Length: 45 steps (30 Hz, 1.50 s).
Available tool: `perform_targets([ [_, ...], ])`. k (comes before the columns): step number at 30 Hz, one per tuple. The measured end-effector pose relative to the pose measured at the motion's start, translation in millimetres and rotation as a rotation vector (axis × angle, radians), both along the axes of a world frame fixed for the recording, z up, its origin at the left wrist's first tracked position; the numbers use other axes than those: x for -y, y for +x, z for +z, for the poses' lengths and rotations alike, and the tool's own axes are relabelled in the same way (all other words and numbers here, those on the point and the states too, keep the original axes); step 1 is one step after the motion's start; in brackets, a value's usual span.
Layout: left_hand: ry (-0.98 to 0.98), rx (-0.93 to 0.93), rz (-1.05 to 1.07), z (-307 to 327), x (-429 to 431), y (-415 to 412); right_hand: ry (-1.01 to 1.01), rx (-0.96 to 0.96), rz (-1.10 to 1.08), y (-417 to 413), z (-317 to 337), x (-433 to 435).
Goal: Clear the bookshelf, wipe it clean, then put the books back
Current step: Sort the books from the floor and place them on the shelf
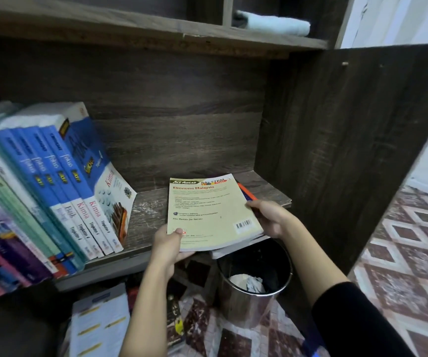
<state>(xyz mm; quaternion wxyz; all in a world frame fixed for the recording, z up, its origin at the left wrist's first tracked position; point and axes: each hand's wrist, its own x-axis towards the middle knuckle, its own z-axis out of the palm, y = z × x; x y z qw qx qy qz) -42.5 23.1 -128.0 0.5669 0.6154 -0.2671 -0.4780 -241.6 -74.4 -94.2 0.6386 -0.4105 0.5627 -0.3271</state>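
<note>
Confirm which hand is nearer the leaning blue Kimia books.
Left. The left hand grips the near-left corner of the yellow book, just right of the blue Kimia books. The right hand holds its right edge, farther away.

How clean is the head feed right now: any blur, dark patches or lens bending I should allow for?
Head view: dim overall, darkest below the shelf at lower left; the cream book, gripped by the left hand and right hand, is sharp, title legible; the leaning blue books smear toward the left edge; wide-angle bending bows the right side panel; no strong glare.
</note>
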Motion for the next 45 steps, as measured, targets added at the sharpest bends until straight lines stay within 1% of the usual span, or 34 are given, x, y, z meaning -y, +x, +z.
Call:
perform_targets([
  [2,-0.011,0.007,0.014,2.0,-4.1,5.1,0.03,0.059,-0.002,3.2,-4.7,-3.1],
  [5,-0.019,0.028,0.025,3.9,-8.4,15.3,0.013,0.085,0.037,9.7,-5.4,-8.1],
  [9,-0.043,0.019,0.031,3.3,-13.5,25.0,-0.11,0.051,0.122,17.9,1.1,-13.7],
  [11,-0.081,0.02,0.024,5.4,-16.0,28.1,-0.174,0.069,0.098,20.2,7.1,-16.7],
  [16,-0.219,0.083,0.013,18.2,-19.3,31.2,-0.355,0.284,-0.056,32.7,37.4,-30.9],
  [19,-0.247,0.105,0.028,22.5,-18.4,28.8,-0.52,0.299,-0.063,42.1,65.1,-48.2],
  [22,-0.281,0.157,0.104,31.9,-22.5,31.1,-0.623,0.319,-0.058,55.5,84.9,-67.2],
  [24,-0.322,0.289,0.127,45.7,-31.2,36.9,-0.702,0.337,-0.066,65.8,90.4,-77.0],
  [27,-0.463,0.449,0.149,80.5,-48.4,44.7,-0.816,0.355,-0.055,86.9,88.0,-84.8],
  [30,-0.562,0.685,0.185,127.9,-59.3,54.3,-0.83,0.363,-0.076,117.5,74.0,-86.4],
  [33,-0.651,0.806,0.196,171.4,-61.8,73.7,-0.824,0.386,-0.078,147.2,62.4,-92.6],
  [36,-0.606,1.041,0.179,202.1,-64.2,88.5,-0.793,0.464,-0.067,171.6,52.1,-98.9],
  [39,-0.524,1.268,0.151,216.7,-62.2,101.1,-0.734,0.504,0.015,192.0,41.7,-100.7],
  [42,-0.402,1.402,0.081,214.5,-59.0,113.2,-0.738,0.495,0.157,207.0,35.5,-107.8],
  [45,-0.308,1.516,0.085,207.9,-60.8,127.4,-0.72,0.45,0.247,218.7,22.4,-109.3],
])
